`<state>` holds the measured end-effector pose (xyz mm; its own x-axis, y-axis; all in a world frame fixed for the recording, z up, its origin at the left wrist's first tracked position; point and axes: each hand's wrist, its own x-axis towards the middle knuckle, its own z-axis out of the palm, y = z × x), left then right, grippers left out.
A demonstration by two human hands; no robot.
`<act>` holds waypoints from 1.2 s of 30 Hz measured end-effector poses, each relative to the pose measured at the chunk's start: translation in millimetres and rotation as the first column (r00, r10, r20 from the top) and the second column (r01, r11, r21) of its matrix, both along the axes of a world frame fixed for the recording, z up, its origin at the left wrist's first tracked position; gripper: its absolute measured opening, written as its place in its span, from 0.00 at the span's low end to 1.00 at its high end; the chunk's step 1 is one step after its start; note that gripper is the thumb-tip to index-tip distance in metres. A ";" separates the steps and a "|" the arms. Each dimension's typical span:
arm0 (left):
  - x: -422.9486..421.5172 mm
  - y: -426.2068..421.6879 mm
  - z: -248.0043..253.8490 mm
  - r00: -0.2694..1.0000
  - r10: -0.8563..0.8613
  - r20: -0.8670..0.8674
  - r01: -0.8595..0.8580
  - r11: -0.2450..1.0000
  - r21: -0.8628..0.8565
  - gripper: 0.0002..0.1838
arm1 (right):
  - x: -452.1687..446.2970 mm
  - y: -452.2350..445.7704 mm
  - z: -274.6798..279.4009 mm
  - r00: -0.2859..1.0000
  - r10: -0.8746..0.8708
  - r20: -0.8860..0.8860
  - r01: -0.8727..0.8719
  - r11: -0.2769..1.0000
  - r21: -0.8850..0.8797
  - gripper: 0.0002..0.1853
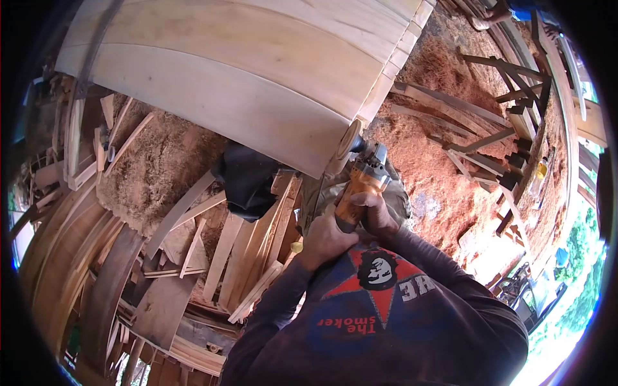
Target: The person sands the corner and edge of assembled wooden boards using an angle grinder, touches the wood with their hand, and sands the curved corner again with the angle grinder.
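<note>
My left hand point(325, 239) is wrapped around the rear of an orange angle grinder point(361, 188). Farther along the same tool body, my right hand point(378, 213) grips it from the other side. A round sanding disc point(348, 139) is fitted to the grinder's dark head, on the end away from me. That disc stands at the near right corner of a large pale panel of wooden planks point(225, 80). Whether it presses on the wood or is just apart I cannot tell.
A black cloth or bag point(246, 183) hangs below the panel's lower edge. Wooden boards point(248, 248) lean at the left. Reddish sawdust point(444, 174) covers the ground at right, with wooden frames point(515, 96) beyond. Another person's hand point(492, 16) shows at top right.
</note>
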<state>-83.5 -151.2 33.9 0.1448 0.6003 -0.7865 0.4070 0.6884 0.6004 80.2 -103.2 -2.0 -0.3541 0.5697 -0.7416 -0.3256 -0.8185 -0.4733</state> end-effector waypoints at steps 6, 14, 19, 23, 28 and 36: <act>-24.0 -7.5 -25.8 0.949 0.119 0.291 -0.150 0.985 0.088 0.41 | -11.2 9.1 22.0 0.896 0.191 0.401 -0.315 0.910 0.270 0.22; -36.1 -6.8 -19.2 0.767 0.229 0.600 -0.214 0.972 -0.098 0.39 | -13.6 14.5 36.7 0.661 -0.014 0.750 -0.740 0.156 0.654 0.23; 7.2 15.8 4.0 0.989 0.020 0.149 -0.025 0.999 0.033 0.53 | 10.2 24.7 35.0 0.997 0.006 0.079 -0.006 1.000 -0.004 0.23; 13.1 23.3 3.9 0.998 -0.001 0.056 0.002 1.000 -0.009 0.55 | 12.8 20.7 9.5 0.999 0.013 0.041 -0.011 0.999 -0.045 0.28; 13.9 16.3 -6.7 0.999 0.029 0.038 -0.030 0.999 0.032 0.55 | 10.7 24.8 7.8 0.999 0.020 0.038 -0.018 0.998 -0.052 0.27; -15.2 26.0 -22.7 0.897 0.163 0.411 -0.180 0.984 0.004 0.45 | -8.1 40.1 24.8 0.926 0.135 0.353 -0.220 0.952 0.212 0.21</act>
<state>-98.7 -125.2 11.1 0.3395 0.6750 -0.6550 -0.0017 0.6968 0.7172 72.1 -63.1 22.8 -0.2254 0.6978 -0.6799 0.0241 -0.6937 -0.7199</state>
